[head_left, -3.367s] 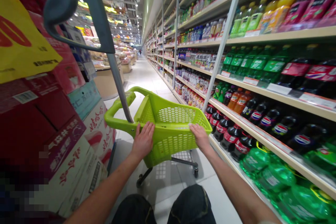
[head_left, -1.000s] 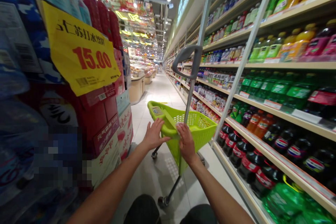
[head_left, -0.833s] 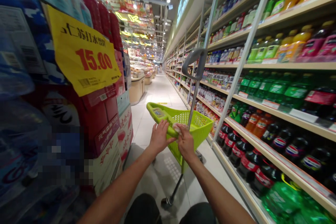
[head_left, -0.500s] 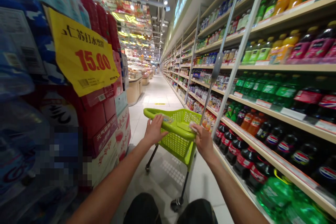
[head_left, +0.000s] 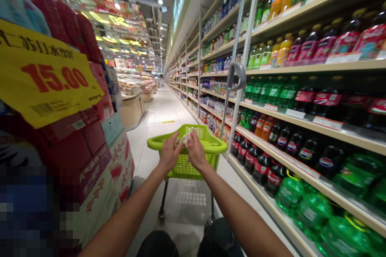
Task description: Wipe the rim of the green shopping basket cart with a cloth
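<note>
A small green shopping cart [head_left: 212, 147] stands in front of my knees, with its basket facing down the aisle. My right hand [head_left: 196, 151] is above its near rim, closed on a crumpled white cloth [head_left: 185, 140] that looks like a wipe or tissue. Close on the left, my left hand [head_left: 169, 153] has its fingers apart and slightly bent, their tips beside the cloth. Whether they touch it I cannot tell. Both hands partly cover the cart's handle.
Along the right run drink shelves [head_left: 271, 106] full of bottles, with large green bottles [head_left: 310, 209] low down. A grey loop handle on a pole [head_left: 237, 76] rises beside them. Stacked cartons [head_left: 90, 160] and a yellow price sign [head_left: 51, 78] flank the left. The tiled aisle [head_left: 157, 106] stretches ahead.
My right hand has left the cart's right rim and moved left with the white cloth. My left hand has come off the handle beside it. The view has turned right.
</note>
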`<state>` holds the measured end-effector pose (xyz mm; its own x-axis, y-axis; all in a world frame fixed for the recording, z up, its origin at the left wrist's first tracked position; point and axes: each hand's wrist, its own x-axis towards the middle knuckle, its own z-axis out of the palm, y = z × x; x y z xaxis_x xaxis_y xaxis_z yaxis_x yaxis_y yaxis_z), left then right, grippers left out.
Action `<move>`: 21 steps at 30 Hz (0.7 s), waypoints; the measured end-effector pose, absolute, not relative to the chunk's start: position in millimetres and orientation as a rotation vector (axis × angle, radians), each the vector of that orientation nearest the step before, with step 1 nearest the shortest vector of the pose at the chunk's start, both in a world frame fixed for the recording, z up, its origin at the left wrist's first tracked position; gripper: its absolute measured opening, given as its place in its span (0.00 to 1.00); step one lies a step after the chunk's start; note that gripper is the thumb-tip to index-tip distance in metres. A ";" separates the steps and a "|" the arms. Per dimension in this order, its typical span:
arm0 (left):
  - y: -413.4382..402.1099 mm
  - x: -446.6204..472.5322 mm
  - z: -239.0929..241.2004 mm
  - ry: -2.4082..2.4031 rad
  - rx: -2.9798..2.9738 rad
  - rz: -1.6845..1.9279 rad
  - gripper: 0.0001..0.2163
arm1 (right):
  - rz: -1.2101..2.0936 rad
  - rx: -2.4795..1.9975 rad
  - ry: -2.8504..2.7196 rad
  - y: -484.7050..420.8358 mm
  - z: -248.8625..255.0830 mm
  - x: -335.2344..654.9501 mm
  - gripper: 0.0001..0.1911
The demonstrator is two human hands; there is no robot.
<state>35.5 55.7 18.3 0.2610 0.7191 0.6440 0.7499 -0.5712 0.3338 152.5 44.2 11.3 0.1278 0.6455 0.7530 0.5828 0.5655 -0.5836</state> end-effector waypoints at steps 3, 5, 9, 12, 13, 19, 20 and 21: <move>57.1 62.5 25.6 -1.245 -2.637 -1.045 0.20 | 0.084 -1.138 -1.439 47.1 24.6 169.0 0.25; 56.6 73.2 27.1 -1.165 -2.671 -0.935 0.19 | -0.042 -1.267 -1.503 46.1 26.7 184.6 0.23; 63.1 53.3 26.7 -1.238 -2.551 -0.899 0.15 | -0.225 -1.526 -1.750 39.6 14.9 216.0 0.17; 70.6 23.2 26.7 -1.543 -2.322 -0.983 0.12 | -0.253 -1.499 -1.718 38.1 5.6 225.2 0.19; 70.5 18.7 26.5 -1.635 -2.253 -1.010 0.12 | -0.252 -1.466 -1.675 38.5 4.5 224.8 0.20; 42.6 83.6 20.6 -1.311 -2.462 -1.001 0.12 | -0.217 -1.322 -1.609 39.9 7.2 221.8 0.25; 39.8 94.9 20.0 -1.228 -2.494 -0.993 0.12 | -0.230 -1.318 -1.621 39.8 6.0 226.6 0.25; 38.8 100.5 19.9 -1.205 -2.492 -1.008 0.12 | -0.252 -1.329 -1.625 39.9 4.0 232.9 0.25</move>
<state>100.5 38.8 19.9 0.4368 0.6187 0.6530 0.7520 -0.6495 0.1123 232.9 39.9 4.0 0.0823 0.6311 0.7713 0.8350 0.3788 -0.3991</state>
